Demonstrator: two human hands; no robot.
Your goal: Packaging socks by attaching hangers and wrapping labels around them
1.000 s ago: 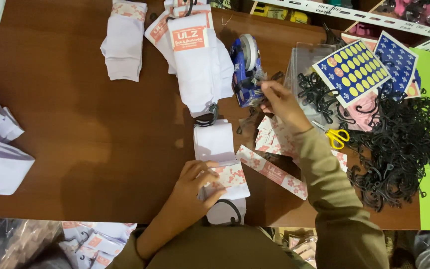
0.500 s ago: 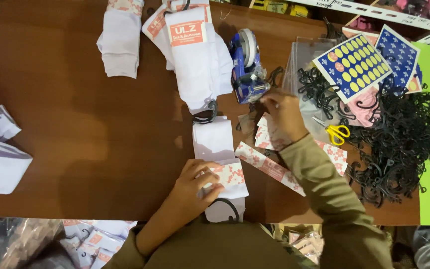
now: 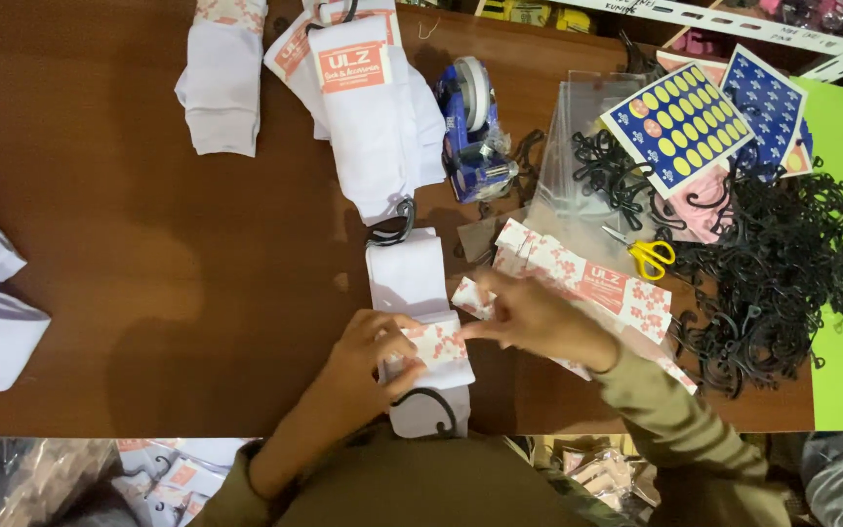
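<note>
- Since the earlier picture, the right hand (image 3: 539, 317) has come back from the blue tape holder (image 3: 475, 137) at the far side of the tabletop (image 3: 148, 254). Now it is down by the left hand (image 3: 368, 356).
- Both hands meet on a white folded sock pair (image 3: 412, 283) that lies right in front of the person.
- A pink flowered paper band (image 3: 438, 344) goes across the socks. The left hand presses on it, with fingers bent and flat on top. I cannot tell if they pinch the band.
- The right hand's fingertips are pressed together at the band's right edge. They seem to push something small down there, but it is too small to see.
- A black plastic hook (image 3: 431, 405) sticks out at the near end of the socks.
- It looks like the band is on but its end is not stuck down yet, so this pair seems nearly done.
- Finished pairs with orange labels (image 3: 373, 107) lie farther away, and one more white bundle (image 3: 221, 83) lies to their left.
- More work seems left: loose flowered bands (image 3: 587, 283) wait just beside the right hand, and a big heap of black hooks (image 3: 782, 283) lies on the right.
- Yellow scissors (image 3: 648, 256) and clear bags (image 3: 578, 176) lie near that heap.
</note>
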